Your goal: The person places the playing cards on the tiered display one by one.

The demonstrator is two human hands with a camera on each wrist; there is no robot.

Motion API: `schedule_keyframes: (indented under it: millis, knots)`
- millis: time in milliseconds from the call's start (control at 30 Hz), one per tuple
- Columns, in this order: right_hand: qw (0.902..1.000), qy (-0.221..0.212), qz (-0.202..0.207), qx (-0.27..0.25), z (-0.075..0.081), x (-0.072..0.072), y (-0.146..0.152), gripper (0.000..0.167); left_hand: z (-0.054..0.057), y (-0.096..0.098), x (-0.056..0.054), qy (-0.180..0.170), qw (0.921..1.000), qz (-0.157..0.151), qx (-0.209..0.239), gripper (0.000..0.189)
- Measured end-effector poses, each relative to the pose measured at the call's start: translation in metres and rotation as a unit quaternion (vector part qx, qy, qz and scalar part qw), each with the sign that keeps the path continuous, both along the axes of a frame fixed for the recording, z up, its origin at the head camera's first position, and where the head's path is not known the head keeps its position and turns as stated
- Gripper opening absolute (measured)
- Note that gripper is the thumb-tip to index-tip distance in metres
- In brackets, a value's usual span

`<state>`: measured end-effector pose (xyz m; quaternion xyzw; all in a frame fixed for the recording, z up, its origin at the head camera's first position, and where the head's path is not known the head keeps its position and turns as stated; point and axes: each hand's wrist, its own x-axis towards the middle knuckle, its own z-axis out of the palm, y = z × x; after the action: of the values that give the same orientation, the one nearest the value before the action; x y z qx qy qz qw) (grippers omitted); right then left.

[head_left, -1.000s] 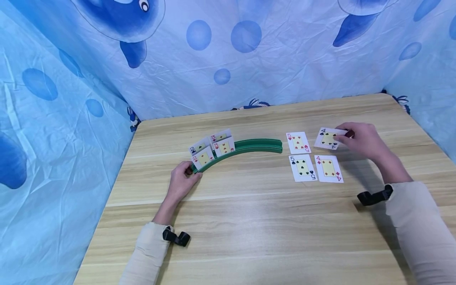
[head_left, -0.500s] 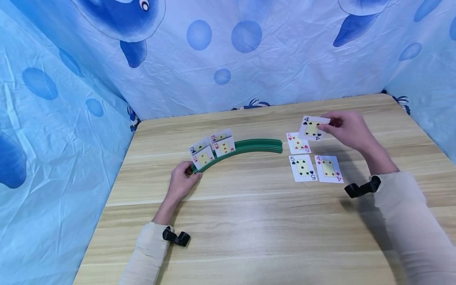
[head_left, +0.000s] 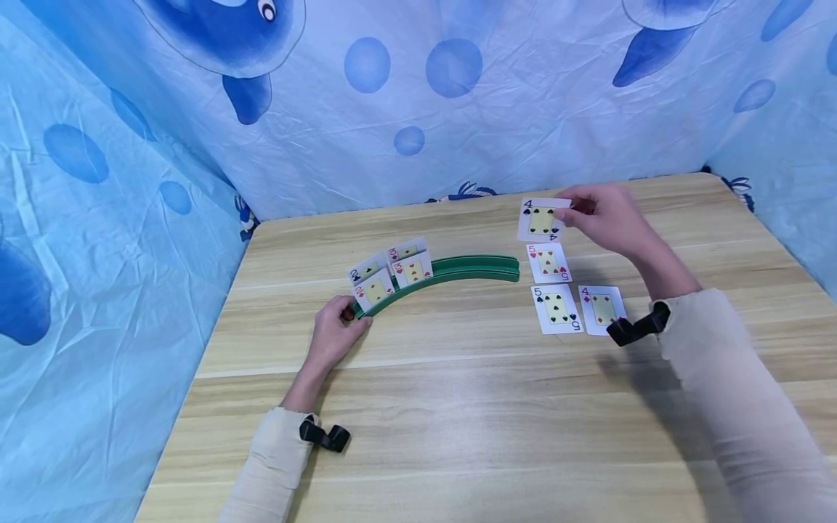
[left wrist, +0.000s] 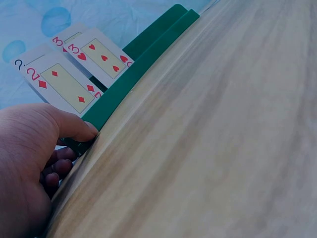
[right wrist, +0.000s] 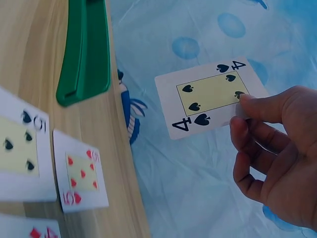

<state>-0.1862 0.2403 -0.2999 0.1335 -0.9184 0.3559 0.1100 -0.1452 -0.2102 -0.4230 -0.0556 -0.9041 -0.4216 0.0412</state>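
My right hand [head_left: 604,218] pinches the four of spades [head_left: 540,220] by its right edge, thumb on the face, held up beyond the five of hearts [head_left: 549,263]. In the right wrist view the card's face [right wrist: 208,96] shows fully. My left hand [head_left: 332,335] grips the left end of a curved green card holder [head_left: 474,267], thumb on its front side. In the holder's left half stand the two of diamonds [head_left: 374,290] and three of hearts [head_left: 413,270] in front, with a black two [head_left: 368,269] and a red three [head_left: 407,250] behind them.
On the wooden table [head_left: 445,407] lie the five of spades [head_left: 556,309] and, beside it, the four of diamonds [head_left: 600,305], partly covered by the right wrist's black camera mount. A blue curtain [head_left: 497,145] hangs along the table's back and left edges.
My right hand has lifted the four of spades and carried it left, from above the four of diamonds to beyond the five of hearts. The left hand and holder have stayed put.
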Motion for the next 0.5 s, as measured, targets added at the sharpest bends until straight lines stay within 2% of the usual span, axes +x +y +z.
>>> schedule_keyframes:
  millis: [133,500]
  knots:
    - [0.9998,-0.02,0.004,-0.009,0.003,-0.006,-0.013,0.025,0.0,0.0,0.0,-0.003,1.0,-0.001,0.001,0.036]
    - [0.9984,-0.039,0.028,-0.029,0.005,-0.02,-0.047,0.024,0.0,-0.001,0.0,0.004,1.0,-0.002,0.002,0.034]
